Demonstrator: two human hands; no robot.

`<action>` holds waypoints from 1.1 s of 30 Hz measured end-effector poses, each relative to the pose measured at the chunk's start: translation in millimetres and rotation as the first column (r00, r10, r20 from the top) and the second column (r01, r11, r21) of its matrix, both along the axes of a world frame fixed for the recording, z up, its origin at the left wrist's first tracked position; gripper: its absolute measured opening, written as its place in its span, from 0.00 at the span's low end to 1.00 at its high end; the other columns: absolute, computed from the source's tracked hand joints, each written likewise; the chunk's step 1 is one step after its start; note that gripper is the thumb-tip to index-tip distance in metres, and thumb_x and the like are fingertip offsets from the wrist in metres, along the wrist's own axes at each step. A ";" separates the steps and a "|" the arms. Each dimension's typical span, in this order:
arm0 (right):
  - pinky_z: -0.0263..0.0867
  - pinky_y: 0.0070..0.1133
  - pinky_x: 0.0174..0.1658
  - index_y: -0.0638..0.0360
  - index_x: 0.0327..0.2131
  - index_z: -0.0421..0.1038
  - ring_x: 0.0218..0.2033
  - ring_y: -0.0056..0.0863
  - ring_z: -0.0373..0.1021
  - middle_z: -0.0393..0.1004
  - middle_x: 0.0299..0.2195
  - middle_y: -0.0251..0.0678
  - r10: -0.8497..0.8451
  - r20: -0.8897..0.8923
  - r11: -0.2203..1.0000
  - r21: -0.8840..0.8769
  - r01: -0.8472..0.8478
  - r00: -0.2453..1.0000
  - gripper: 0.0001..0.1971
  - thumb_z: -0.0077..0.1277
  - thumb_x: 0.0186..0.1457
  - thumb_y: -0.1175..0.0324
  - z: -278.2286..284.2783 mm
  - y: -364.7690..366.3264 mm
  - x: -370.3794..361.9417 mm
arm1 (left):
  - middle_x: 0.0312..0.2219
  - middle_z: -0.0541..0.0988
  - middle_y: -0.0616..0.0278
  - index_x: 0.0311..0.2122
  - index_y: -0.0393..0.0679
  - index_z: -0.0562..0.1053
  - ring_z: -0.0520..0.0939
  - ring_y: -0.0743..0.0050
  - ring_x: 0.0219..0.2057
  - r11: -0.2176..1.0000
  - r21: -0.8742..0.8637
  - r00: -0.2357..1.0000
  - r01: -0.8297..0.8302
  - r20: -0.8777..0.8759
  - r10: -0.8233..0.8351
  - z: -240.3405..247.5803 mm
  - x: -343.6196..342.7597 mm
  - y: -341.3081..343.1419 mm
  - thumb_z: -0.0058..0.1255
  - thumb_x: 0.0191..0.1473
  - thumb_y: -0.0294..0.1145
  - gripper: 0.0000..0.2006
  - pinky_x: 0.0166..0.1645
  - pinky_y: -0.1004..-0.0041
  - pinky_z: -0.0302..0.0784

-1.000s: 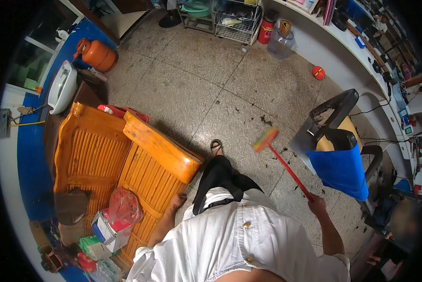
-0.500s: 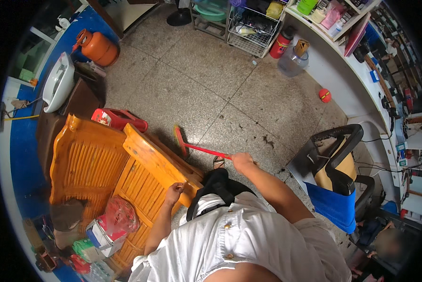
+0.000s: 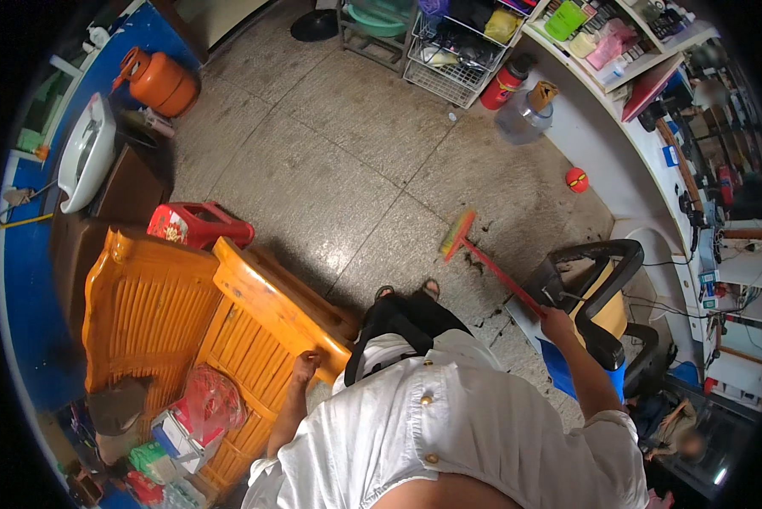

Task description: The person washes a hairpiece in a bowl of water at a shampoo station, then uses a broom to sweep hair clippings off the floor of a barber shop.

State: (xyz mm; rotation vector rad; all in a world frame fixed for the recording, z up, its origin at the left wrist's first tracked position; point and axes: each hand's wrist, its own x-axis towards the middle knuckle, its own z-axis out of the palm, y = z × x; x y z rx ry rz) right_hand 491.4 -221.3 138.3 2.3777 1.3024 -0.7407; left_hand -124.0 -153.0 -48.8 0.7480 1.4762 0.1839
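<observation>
Grasping the broom (image 3: 458,237) by the near end of its red handle with the right hand (image 3: 557,322), fingers wrapped around it; resting its bristles on the floor, far and right of the sandalled feet (image 3: 432,288). Keep apart from that the left hand (image 3: 307,365), curled near the wooden bench (image 3: 279,310); cannot tell whether touching it or holding anything.

Could knock the handle or right hand against the chair (image 3: 620,314) by swinging too wide to the right. Could scatter the dark tufts (image 3: 481,321) with too brisk a flick, or miss those close by the chair through lack of room. Could bump the bench by stepping left.

Count one broom, two hands, two feet, one bench, one chair, one red jug (image 3: 201,226) at left, one red ball (image 3: 577,180) at far right, one orange gas cylinder (image 3: 163,83) at far left. Cannot count the tufts: too small and strewn.
</observation>
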 end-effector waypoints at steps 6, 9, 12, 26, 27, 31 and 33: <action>0.62 0.34 0.34 0.45 0.43 0.62 0.31 0.41 0.67 0.69 0.30 0.45 0.162 -0.263 0.977 0.181 -0.116 0.951 0.18 0.39 0.45 0.68 -11.4 97.7 -33.4 | 0.22 0.74 0.58 0.38 0.35 0.67 0.73 0.76 0.24 0.995 0.078 0.997 0.054 -0.062 -0.050 25.7 55.9 69.9 0.46 0.44 0.27 0.13 0.30 0.79 0.69; 0.62 0.33 0.34 0.50 0.38 0.65 0.32 0.43 0.66 0.69 0.30 0.45 0.164 -0.304 0.984 0.116 -0.134 0.939 0.13 0.37 0.47 0.67 -38.9 199.5 -78.5 | 0.23 0.74 0.58 0.38 0.35 0.68 0.73 0.75 0.25 0.983 0.157 0.992 0.094 -0.103 -0.078 28.5 77.3 95.4 0.47 0.44 0.28 0.14 0.30 0.79 0.69; 0.64 0.31 0.36 0.53 0.34 0.69 0.35 0.38 0.67 0.70 0.32 0.42 0.241 -0.249 0.966 0.150 -0.209 0.938 0.13 0.35 0.47 0.70 -102.5 274.8 -89.2 | 0.25 0.74 0.58 0.37 0.35 0.68 0.74 0.74 0.25 0.972 0.171 0.978 0.160 -0.160 -0.133 49.7 108.4 119.6 0.47 0.44 0.29 0.13 0.30 0.78 0.69; 0.62 0.32 0.36 0.43 0.42 0.64 0.34 0.41 0.66 0.70 0.31 0.44 -0.194 -0.148 0.981 -0.003 0.195 0.970 0.17 0.40 0.45 0.63 -17.4 116.8 188.2 | 0.25 0.75 0.52 0.36 0.39 0.69 0.76 0.68 0.27 0.872 0.184 0.881 0.453 -0.241 -0.407 31.0 236.3 217.4 0.48 0.42 0.34 0.15 0.32 0.73 0.70; 0.62 0.32 0.36 0.44 0.41 0.66 0.34 0.41 0.66 0.70 0.30 0.44 -0.228 -0.090 0.974 -0.007 0.228 0.970 0.16 0.41 0.44 0.63 -8.7 108.0 196.0 | 0.25 0.75 0.53 0.37 0.40 0.69 0.76 0.68 0.26 0.861 0.172 0.863 0.479 -0.274 -0.425 35.9 249.2 231.5 0.48 0.42 0.34 0.15 0.31 0.73 0.70; 0.62 0.32 0.34 0.44 0.40 0.66 0.33 0.42 0.66 0.70 0.29 0.45 -0.256 -0.141 0.962 0.060 0.267 0.956 0.16 0.43 0.44 0.65 11.4 110.3 204.6 | 0.26 0.75 0.53 0.38 0.41 0.69 0.75 0.68 0.25 0.865 0.139 0.858 0.482 -0.273 -0.434 44.6 286.9 275.1 0.47 0.41 0.34 0.16 0.30 0.73 0.70; 0.62 0.32 0.34 0.43 0.42 0.65 0.32 0.42 0.66 0.70 0.28 0.45 -0.265 -0.187 0.958 0.060 0.280 0.946 0.17 0.43 0.44 0.66 12.2 132.5 195.7 | 0.27 0.75 0.53 0.39 0.42 0.68 0.75 0.68 0.25 0.868 0.072 0.843 0.492 -0.289 -0.454 75.2 318.1 297.0 0.46 0.41 0.34 0.16 0.30 0.73 0.70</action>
